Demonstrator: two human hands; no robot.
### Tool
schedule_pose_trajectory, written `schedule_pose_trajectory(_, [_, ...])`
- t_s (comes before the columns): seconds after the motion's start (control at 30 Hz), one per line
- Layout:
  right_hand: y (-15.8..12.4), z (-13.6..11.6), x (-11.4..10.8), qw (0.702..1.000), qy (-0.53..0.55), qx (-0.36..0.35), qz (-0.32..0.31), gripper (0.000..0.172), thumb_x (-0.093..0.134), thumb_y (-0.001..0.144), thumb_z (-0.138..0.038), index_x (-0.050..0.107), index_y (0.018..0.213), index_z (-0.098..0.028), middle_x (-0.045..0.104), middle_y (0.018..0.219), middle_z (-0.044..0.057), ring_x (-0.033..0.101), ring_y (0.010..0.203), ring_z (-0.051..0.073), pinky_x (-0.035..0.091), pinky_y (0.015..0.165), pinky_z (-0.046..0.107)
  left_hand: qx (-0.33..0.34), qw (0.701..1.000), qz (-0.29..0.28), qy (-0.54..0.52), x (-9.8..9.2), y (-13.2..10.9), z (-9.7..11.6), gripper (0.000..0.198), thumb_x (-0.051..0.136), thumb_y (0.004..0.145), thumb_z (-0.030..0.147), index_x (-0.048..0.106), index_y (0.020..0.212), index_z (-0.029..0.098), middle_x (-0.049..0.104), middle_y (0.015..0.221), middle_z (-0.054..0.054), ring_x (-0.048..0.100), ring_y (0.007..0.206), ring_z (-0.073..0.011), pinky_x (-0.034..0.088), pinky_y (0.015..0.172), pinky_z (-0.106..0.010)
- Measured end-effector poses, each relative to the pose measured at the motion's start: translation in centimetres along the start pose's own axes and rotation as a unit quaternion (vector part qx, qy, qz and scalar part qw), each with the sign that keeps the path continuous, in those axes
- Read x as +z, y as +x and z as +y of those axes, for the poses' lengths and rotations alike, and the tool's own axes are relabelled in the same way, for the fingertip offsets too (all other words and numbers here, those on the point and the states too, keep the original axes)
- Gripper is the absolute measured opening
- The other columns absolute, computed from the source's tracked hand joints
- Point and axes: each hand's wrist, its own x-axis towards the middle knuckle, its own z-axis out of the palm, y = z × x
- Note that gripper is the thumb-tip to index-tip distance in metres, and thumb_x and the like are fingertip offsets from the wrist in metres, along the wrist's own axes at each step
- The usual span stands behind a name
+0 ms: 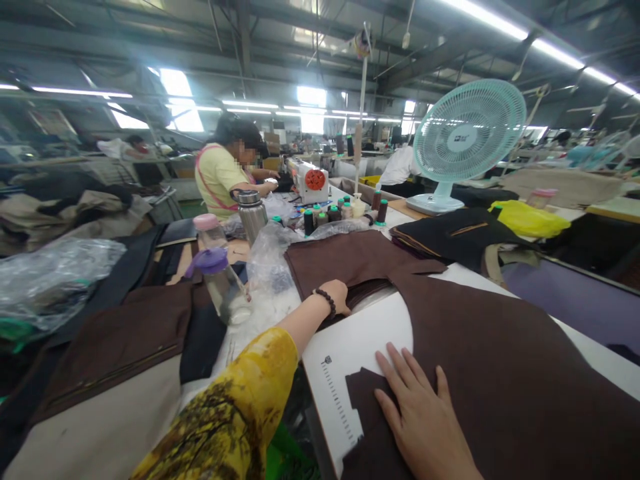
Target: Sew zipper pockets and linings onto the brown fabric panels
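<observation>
My left hand [334, 297], with a dark bead bracelet at the wrist, is closed at the near edge of a stack of brown fabric pieces [340, 257]. Its fingertips are partly hidden by the fabric. Lying flat with fingers spread, my right hand [423, 410] rests on a large brown fabric panel [490, 353] and its smaller notched part. Under the panel is a white work surface [370, 330] with a printed scale along its left side.
A purple-lidded bottle [220, 280], a steel flask [251, 217] and plastic wrap stand left of the stack. Thread spools [320, 217] sit behind it. A fan [467, 140] stands at back right beside dark folded fabric [450, 233]. A co-worker [223, 167] sits across.
</observation>
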Motion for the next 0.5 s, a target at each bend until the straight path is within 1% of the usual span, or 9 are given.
schedule_pose_trajectory(0.13, [-0.1,0.2,0.3,1.0,-0.005,0.001,-0.003,0.047,0.028,0.086,-0.042,0.028,0.132,-0.032,0.017,0.139,-0.007,0.021,0.128,0.024,0.013,0.099,0.06,-0.005,1.0,-0.005,-0.013,0.1,0.2,-0.1,0.03,0.055,0.082,0.038,0.056,0.096,0.011,0.058,0.1,-0.008,0.056,0.091,-0.0189,0.047,0.078,-0.037])
schedule_pose_trajectory(0.27, [-0.2,0.3,0.5,1.0,0.0,-0.003,-0.004,0.047,0.026,0.087,-0.044,0.026,0.133,-0.033,0.013,0.139,-0.008,0.019,0.129,0.024,0.012,0.099,0.061,-0.006,0.999,-0.012,-0.03,0.1,0.5,-0.7,0.026,0.053,0.084,0.034,0.056,0.096,0.011,0.058,0.098,-0.007,0.057,0.087,-0.0178,0.048,0.076,-0.036])
schedule_pose_trajectory(0.5, [0.1,0.0,-0.5,0.999,0.025,0.011,-0.045,0.048,0.024,0.087,-0.045,0.026,0.133,-0.032,0.012,0.139,-0.008,0.016,0.129,0.024,0.01,0.099,0.061,0.003,0.999,-0.003,-0.042,-0.3,0.8,-1.7,0.022,0.052,0.085,0.03,0.055,0.097,0.012,0.057,0.096,-0.006,0.057,0.085,-0.0168,0.049,0.075,-0.035])
